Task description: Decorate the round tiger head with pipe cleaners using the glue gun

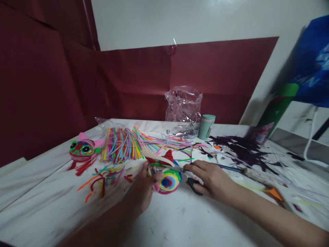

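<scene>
My left hand (145, 188) is closed on the left side of a colourful pipe-cleaner mask (170, 181), thumb on its front. Rings of blue, yellow, white and green form a big round eye on the mask, and red and white pointed pieces rise from its top. In my right hand (209, 176) is a pair of scissors (194, 187) with black handles, fingers in the loops. Their blades point left and lie at the upper edge of the mask. Whether the blades touch it I cannot tell.
A finished-looking pink-eared mask (83, 150) lies at the left. Bundled pipe cleaners (125, 144) and cut bits (102, 181) are near it. Behind stand a clear plastic bag (183, 106) and a green cup (206, 127). Dark purple strips (241, 151) lie at the right.
</scene>
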`<state>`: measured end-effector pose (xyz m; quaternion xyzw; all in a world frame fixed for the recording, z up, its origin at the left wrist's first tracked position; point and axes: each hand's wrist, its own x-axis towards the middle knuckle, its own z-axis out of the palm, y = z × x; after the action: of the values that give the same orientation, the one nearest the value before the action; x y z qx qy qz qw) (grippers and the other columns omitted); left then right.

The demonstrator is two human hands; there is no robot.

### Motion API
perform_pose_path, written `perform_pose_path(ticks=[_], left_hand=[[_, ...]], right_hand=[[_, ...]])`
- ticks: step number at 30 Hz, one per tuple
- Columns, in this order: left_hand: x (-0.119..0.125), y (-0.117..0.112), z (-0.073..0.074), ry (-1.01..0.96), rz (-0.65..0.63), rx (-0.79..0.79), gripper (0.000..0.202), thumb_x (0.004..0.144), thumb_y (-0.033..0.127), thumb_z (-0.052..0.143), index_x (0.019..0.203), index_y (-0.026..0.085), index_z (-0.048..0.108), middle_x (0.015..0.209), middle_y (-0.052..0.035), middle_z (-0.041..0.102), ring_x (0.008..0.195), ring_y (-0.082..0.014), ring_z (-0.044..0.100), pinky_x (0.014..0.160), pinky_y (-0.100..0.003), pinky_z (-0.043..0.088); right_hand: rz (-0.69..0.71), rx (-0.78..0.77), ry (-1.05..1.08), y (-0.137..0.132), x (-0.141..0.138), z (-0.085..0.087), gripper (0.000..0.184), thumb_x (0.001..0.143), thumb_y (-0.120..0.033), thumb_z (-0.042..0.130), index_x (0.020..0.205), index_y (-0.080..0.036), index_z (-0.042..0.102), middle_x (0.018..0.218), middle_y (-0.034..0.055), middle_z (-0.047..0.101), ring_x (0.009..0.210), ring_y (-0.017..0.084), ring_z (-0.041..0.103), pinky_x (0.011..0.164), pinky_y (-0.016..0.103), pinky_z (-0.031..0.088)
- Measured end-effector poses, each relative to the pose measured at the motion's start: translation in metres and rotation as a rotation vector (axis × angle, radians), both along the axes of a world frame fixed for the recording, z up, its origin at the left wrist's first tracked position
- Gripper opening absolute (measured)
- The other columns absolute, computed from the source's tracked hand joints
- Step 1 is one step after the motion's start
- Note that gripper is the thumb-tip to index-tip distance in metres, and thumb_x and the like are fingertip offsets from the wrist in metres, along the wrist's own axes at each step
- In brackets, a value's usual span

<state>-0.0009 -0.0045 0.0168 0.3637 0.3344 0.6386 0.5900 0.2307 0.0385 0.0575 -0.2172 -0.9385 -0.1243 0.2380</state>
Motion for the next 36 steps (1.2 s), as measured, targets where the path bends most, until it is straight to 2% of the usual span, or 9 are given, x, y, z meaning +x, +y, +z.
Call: perform_pose_path(ticks=[3,7,12,15,18,24,29,36], left_hand=[[-0.0006,0.0006,-0.0029,0.016,-0.011,-0.002,0.051,0.067,0.018,0.073,0.113,0.021,0.05,0.094,-0.0029,0.068,0.084,-0.0167,0.065,0.074,-0.027,0.048],[-0.0009,0.0022,-0.004,0.011,-0.007,-0.01,0.058,0.065,0.018,0.074,0.117,0.022,0.048,0.097,-0.0032,0.068,0.086,-0.0174,0.066,0.076,-0.028,0.048],[-0.0005,0.0039,-0.0015,0.004,0.003,-0.036,0.053,0.062,0.014,0.074,0.11,0.021,0.052,0.085,0.0011,0.067,0.078,-0.0144,0.064,0.073,-0.025,0.048],[-0.0001,0.0035,0.0001,0.009,0.01,-0.046,0.051,0.06,0.015,0.074,0.106,0.02,0.053,0.084,0.0,0.068,0.077,-0.016,0.065,0.073,-0.027,0.048],[0.0009,0.0018,0.0024,0.001,-0.021,-0.055,0.058,0.059,0.016,0.075,0.112,0.021,0.051,0.091,-0.0026,0.069,0.085,-0.0194,0.066,0.077,-0.03,0.048],[0.0024,0.0002,0.0056,-0.024,-0.043,-0.031,0.063,0.059,0.017,0.075,0.116,0.022,0.05,0.101,-0.0037,0.069,0.097,-0.0205,0.065,0.087,-0.032,0.046],[0.0018,0.0009,0.0023,0.014,-0.027,-0.051,0.065,0.058,0.016,0.076,0.116,0.022,0.048,0.098,-0.0025,0.069,0.092,-0.0197,0.065,0.082,-0.03,0.047],[0.002,0.001,-0.0007,0.036,-0.016,-0.02,0.062,0.059,0.013,0.074,0.115,0.021,0.048,0.098,-0.0036,0.069,0.093,-0.0211,0.065,0.079,-0.03,0.049]], right_hand=[[0.007,-0.006,-0.013,-0.0017,0.0004,0.0001,0.03,0.083,-0.023,0.048,0.107,-0.009,0.06,0.079,0.0111,0.066,0.066,0.022,0.06,0.059,0.03,0.047],[0.044,0.022,-0.008,-0.0025,0.002,0.0006,0.029,0.086,-0.026,0.045,0.105,-0.011,0.06,0.075,0.0094,0.065,0.063,0.021,0.058,0.059,0.029,0.045],[0.067,0.074,-0.018,0.001,0.0041,-0.0006,0.027,0.088,-0.025,0.043,0.105,-0.011,0.058,0.073,0.0082,0.064,0.06,0.019,0.057,0.057,0.028,0.042],[0.074,0.105,-0.027,0.0028,0.0043,-0.0018,0.025,0.086,-0.021,0.043,0.104,-0.013,0.058,0.07,0.0064,0.063,0.059,0.018,0.055,0.055,0.027,0.039],[0.078,0.107,-0.031,0.0025,0.0036,-0.0003,0.025,0.084,-0.015,0.042,0.103,-0.013,0.058,0.072,0.0059,0.062,0.059,0.017,0.054,0.056,0.027,0.039],[0.044,0.045,-0.009,0.0005,0.0018,0.0027,0.038,0.074,-0.014,0.046,0.109,-0.011,0.06,0.079,0.0092,0.061,0.068,0.02,0.054,0.061,0.03,0.045],[0.058,-0.054,0.018,-0.0009,0.0003,0.0015,0.04,0.07,-0.013,0.049,0.108,-0.011,0.062,0.081,0.0102,0.062,0.07,0.021,0.056,0.064,0.031,0.048],[0.07,-0.18,0.043,-0.0037,-0.0013,0.0024,0.034,0.072,-0.014,0.051,0.104,-0.014,0.061,0.086,0.011,0.065,0.075,0.02,0.06,0.067,0.03,0.05]])
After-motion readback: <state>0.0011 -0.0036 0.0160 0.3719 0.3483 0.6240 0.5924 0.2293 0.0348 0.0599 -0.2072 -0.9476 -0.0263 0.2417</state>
